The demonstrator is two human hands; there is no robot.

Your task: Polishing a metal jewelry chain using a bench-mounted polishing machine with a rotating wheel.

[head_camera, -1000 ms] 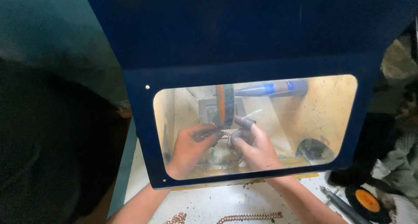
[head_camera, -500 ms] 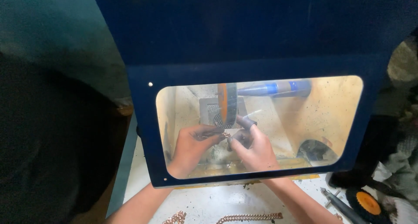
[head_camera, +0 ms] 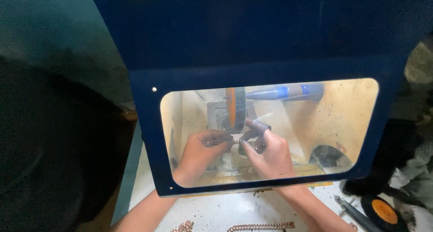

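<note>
Orange buffing wheel (head_camera: 235, 109) above hands, as half-second earlier. Left hand (head_camera: 198, 151), right hand (head_camera: 267, 154) both pinch chain (head_camera: 252, 145) taut; position unchanged, polishing continues.

Hidden or unclear items:
- Small metal piece (head_camera: 234, 142) pinched between left hand (head_camera: 200, 151) and right hand (head_camera: 268, 155) — too small and glare-blurred to identify.
- Polishing wheel (head_camera: 235, 106) — top hidden behind the blue hood (head_camera: 252, 38).
- Chains (head_camera: 261, 225) on the near tabletop (head_camera: 216, 211) — cut off by the bottom edge.
- Both forearms — cropped below.
</note>
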